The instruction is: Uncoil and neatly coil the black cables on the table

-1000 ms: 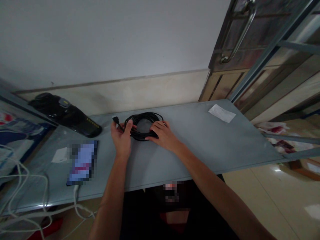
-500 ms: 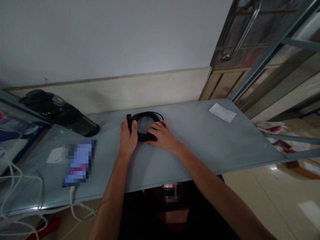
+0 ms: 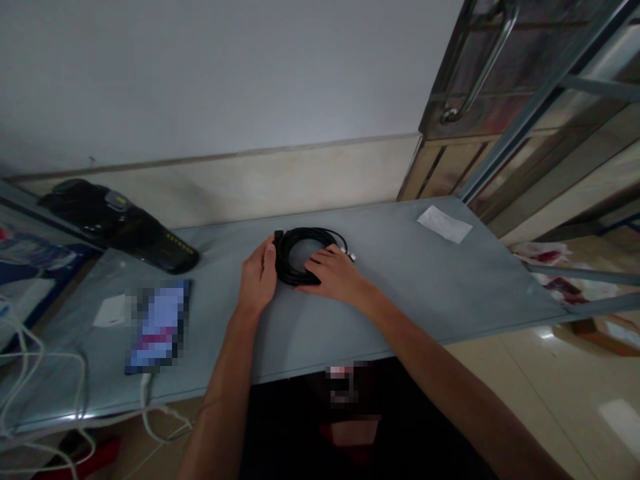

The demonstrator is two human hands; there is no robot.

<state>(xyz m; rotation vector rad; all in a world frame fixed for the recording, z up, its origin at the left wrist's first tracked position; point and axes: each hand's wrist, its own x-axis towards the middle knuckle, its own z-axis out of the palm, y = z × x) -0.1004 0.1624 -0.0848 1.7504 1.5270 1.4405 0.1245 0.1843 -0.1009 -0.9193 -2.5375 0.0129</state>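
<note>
A coiled black cable (image 3: 283, 261) lies on the grey surface in front of me, with a black plug (image 3: 279, 235) at its upper left. My right hand (image 3: 336, 272) grips the lower right of the coil, its fingers reaching over the strands into the ring. A small silvery connector (image 3: 353, 257) pokes out beyond those fingers. At the coil's left edge is my left hand (image 3: 258, 277). Its fingers are stretched forward beside the plug, and the thumb lies outside the ring; its fingertips are partly hidden.
On the left lie a black bottle-shaped object (image 3: 145, 230), a blurred blue item (image 3: 157, 327), a white paper (image 3: 111, 311) and white cables (image 3: 80, 373). Another white paper (image 3: 444, 224) rests at the right. A wall backs the grey tabletop (image 3: 400, 293), and a metal post (image 3: 520, 127) rises at its right end.
The coil has shifted right with my right hand. My left thumb, earlier over the coil's left side, is now outside it. The silvery connector has come into view.
</note>
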